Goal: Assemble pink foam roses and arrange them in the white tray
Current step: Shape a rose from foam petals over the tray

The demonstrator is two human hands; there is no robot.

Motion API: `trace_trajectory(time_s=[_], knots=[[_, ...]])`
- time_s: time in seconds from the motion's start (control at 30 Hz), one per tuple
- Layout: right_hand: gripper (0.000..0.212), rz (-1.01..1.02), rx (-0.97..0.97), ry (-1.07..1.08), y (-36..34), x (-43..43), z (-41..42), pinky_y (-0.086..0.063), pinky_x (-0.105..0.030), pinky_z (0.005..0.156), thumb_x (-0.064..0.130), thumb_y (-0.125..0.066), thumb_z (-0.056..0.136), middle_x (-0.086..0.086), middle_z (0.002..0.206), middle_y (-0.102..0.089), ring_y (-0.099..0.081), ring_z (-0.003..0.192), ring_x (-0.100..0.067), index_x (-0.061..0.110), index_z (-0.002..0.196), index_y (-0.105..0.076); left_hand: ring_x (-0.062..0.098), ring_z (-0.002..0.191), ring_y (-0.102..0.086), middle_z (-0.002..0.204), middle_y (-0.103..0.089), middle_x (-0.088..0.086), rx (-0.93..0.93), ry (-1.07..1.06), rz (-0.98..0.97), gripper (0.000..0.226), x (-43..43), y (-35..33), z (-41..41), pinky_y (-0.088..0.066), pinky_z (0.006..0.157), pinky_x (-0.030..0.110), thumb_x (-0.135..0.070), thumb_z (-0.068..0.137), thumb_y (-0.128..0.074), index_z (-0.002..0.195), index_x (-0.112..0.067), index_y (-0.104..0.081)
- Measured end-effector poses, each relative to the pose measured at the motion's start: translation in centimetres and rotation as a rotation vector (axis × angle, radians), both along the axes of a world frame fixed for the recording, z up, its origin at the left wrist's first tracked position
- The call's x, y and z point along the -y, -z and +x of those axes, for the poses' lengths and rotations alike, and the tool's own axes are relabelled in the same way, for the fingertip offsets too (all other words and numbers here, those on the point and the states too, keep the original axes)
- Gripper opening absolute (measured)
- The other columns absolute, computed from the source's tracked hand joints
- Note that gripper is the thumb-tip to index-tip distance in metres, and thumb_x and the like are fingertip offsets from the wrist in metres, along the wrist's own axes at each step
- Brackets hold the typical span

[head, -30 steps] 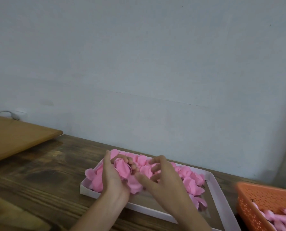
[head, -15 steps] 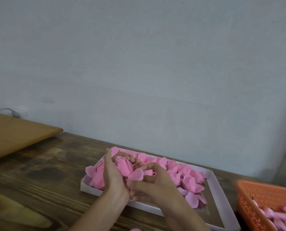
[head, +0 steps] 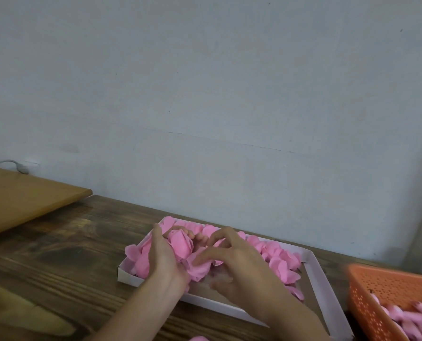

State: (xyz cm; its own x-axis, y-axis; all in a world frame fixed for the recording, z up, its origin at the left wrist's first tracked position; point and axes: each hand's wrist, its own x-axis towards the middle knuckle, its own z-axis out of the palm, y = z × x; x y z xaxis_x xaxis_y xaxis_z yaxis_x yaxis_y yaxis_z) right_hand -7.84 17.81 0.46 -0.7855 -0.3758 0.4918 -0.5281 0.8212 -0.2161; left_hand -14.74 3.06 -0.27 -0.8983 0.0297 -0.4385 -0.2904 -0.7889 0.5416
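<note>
One rose (head: 180,246) sits in the left hand (head: 164,260), whose fingers curl round it, over the left end of the tray (head: 320,279). The right hand (head: 239,267) lies just right of it, fingers bent; whether it grips anything cannot be told. The tray, near the table's (head: 57,267) far edge, holds loose petals (head: 279,262). A basket (head: 382,291) at the right edge holds pink pieces (head: 414,318). Both forearms reach in from the near edge.
</note>
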Motion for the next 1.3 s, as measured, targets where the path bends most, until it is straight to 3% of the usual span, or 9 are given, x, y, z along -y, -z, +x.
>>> trace_trajectory(time_s=[0.1,0.23,0.27,0.3,0.33,0.4,0.67,0.83,1.3], knots=[[0.017,0.013,-0.055,0.040,0.0,0.1,0.1,-0.051,-0.028,0.074,0.038,-0.069,0.090,0.024,0.113,-0.046,-0.053,0.092,-0.003,0.043,0.105,-0.073,0.037,0.092,-0.067,0.106,-0.072,0.018,0.016,0.071,0.039,0.062,0.0,-0.4,0.5,-0.052,0.069,0.050,-0.062,0.101,-0.053,0.136,-0.011,-0.062],[0.017,-0.088,-0.038,0.111,-0.3,0.1,0.2,-0.047,-0.020,0.070,0.038,-0.063,0.093,0.020,0.103,-0.047,-0.052,0.090,0.000,0.047,0.106,-0.070,0.040,0.060,-0.062,0.105,-0.073,0.029,-0.054,0.175,0.124,0.069,-0.3,-0.1,0.4,-0.051,0.057,0.043,-0.056,0.102,-0.055,0.141,0.001,-0.060],[0.019,-0.165,0.010,0.116,-0.3,0.1,0.2,-0.048,-0.019,0.072,0.036,-0.066,0.093,0.020,0.102,-0.049,-0.056,0.090,-0.002,0.046,0.108,-0.068,0.042,0.052,-0.056,0.101,-0.073,0.034,-0.128,0.232,0.176,0.069,-0.4,0.0,0.3,-0.053,0.085,0.074,-0.053,0.098,-0.061,0.135,0.006,-0.062],[0.023,-0.293,0.084,0.115,-0.3,0.2,0.4,-0.052,-0.019,0.073,0.032,-0.070,0.091,0.020,0.102,-0.052,-0.061,0.088,-0.004,0.045,0.110,-0.066,0.042,0.054,-0.055,0.104,-0.073,0.033,-0.179,0.244,0.227,0.066,-0.4,-0.1,0.3,0.008,0.062,0.033,-0.050,0.096,-0.064,0.130,0.006,-0.064],[0.029,-0.476,0.187,0.114,-0.4,0.5,0.5,-0.056,-0.021,0.072,0.028,-0.074,0.088,0.017,0.102,-0.057,-0.066,0.085,-0.007,0.044,0.110,-0.063,0.041,0.064,-0.062,0.110,-0.074,0.026,-0.151,0.214,0.218,0.061,-0.4,0.2,0.1,-0.050,0.062,0.038,-0.051,0.097,-0.064,0.128,0.001,-0.066],[0.036,-0.852,0.436,0.112,-0.2,1.2,0.6,-0.062,-0.028,0.067,0.020,-0.079,0.086,0.003,0.102,-0.067,-0.073,0.078,-0.012,0.031,0.113,-0.058,0.032,0.078,-0.072,0.111,-0.074,0.015,-0.038,0.058,0.127,0.048,-0.4,0.7,-0.4,-0.061,0.074,0.043,-0.054,0.104,-0.054,0.114,-0.009,-0.067],[0.035,-1.179,0.652,0.138,0.2,3.2,0.8,-0.062,-0.036,0.055,-0.003,-0.078,0.086,-0.025,0.085,-0.075,-0.068,0.053,-0.026,-0.004,0.110,-0.053,0.029,0.093,-0.070,0.098,-0.072,0.015,-0.146,-0.039,0.013,0.070,-0.8,0.5,0.0,-0.053,0.074,0.038,-0.060,0.104,-0.048,0.138,-0.001,-0.062],[0.044,-1.149,0.753,0.067,-0.4,3.6,1.3,-0.062,-0.035,0.054,0.003,-0.084,0.081,-0.017,0.070,-0.071,-0.065,0.049,-0.026,0.008,0.095,-0.043,0.021,0.040,-0.055,0.056,-0.054,0.007,-0.260,0.000,-0.044,0.069,-0.7,0.8,-0.2,-0.050,0.042,0.029,-0.063,0.102,-0.047,0.050,-0.019,-0.058],[0.053,-1.177,0.746,-0.071,-1.9,3.1,2.1,-0.058,-0.028,0.060,0.011,-0.089,0.075,-0.022,0.091,-0.077,-0.074,0.071,-0.027,0.004,0.114,-0.053,0.020,0.058,-0.057,0.063,-0.053,0.008,-0.829,0.036,-0.313,0.074,-0.9,0.6,0.7,-0.050,0.059,0.036,-0.077,0.091,-0.039,0.071,-0.009,-0.060]])
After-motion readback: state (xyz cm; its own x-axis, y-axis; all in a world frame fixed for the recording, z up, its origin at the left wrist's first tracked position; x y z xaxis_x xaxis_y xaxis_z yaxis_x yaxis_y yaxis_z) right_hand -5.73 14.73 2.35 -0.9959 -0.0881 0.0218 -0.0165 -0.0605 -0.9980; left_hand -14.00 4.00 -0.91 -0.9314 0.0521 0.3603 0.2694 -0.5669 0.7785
